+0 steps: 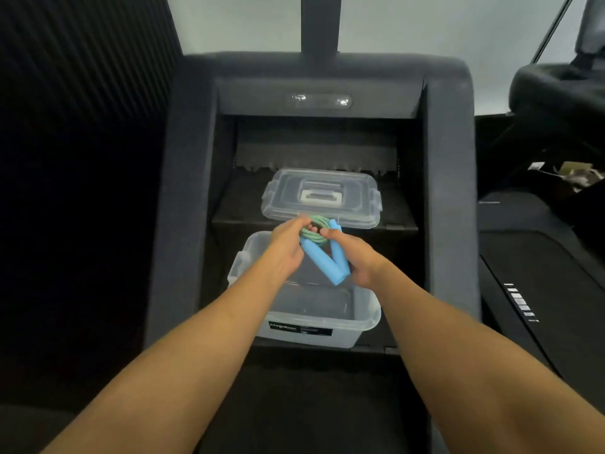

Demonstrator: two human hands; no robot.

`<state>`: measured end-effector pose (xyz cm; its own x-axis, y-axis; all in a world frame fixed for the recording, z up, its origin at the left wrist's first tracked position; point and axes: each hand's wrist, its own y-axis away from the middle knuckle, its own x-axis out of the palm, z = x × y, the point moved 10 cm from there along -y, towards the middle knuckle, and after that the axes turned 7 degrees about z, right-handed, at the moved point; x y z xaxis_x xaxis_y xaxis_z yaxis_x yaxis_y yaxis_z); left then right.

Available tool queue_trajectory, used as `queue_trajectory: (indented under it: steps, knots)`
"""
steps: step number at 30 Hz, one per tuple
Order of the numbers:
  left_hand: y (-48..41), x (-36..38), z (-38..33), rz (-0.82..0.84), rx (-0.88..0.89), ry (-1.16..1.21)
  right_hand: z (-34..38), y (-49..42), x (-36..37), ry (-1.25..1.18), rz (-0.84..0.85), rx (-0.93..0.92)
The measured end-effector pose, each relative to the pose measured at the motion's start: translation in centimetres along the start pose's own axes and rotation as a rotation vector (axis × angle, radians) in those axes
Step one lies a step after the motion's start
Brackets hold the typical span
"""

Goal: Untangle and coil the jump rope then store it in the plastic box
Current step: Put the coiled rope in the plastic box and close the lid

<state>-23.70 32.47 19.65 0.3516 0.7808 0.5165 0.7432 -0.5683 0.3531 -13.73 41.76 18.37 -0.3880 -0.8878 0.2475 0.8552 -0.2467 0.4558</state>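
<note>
Jump rope (319, 239): coiled green cord, two blue handles, held above the open plastic box (327, 319).
Left hand (288, 245): fingers closed on coil.
Right hand (352, 253): fingers closed on coil and handles.
Lid (322, 198): flat, just behind box.

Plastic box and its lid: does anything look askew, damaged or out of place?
Nothing stands out. The plastic box sits open and upright, its lid lying flat just behind it. The left hand and right hand hold the coiled jump rope above the box.

Coiled green jump rope (315, 230), blue handles crossed, above open clear plastic box (322, 322)
</note>
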Motion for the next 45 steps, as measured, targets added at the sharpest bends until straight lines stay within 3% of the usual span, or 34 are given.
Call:
queue_trajectory:
  steps: [8, 13, 19, 24, 34, 37, 40, 45]
  knots:
    - [-3.3, -4.0, 4.8, -0.155, -0.025, 0.138, -5.1, -3.8, 0.5, -0.158, 0.058, 0.188]
    - [-4.0, -5.9, 7.6, -0.178, -0.072, 0.057, -8.5, -4.7, 0.5, -0.256, 0.044, 0.300]
    - [-5.9, -7.3, 9.7, -0.085, -0.212, -0.308, -10.5, -6.2, -2.3, -0.107, -0.027, 0.397]
    - [-6.8, -10.1, 11.4, 0.112, -0.511, -0.705, -11.5, -9.0, -4.1, 0.238, 0.029, 0.394]
    - [-6.7, -13.7, 13.6, 0.240, -0.816, -0.764, -15.0, -12.2, -3.1, 0.518, 0.210, 0.549]
    - [-6.6, -14.1, 14.3, 0.247, -0.852, -0.780, -15.4, -12.7, -3.3, 0.588, 0.229, 0.546]
    - [-7.8, -15.5, 14.0, 0.215, -0.823, -1.035, -15.3, -13.4, -4.1, 0.797, 0.205, 0.487]
    - [-9.5, -16.6, 12.9, 0.079, -0.680, -1.096, -13.1, -15.6, -5.4, 0.930, 0.016, 0.216]
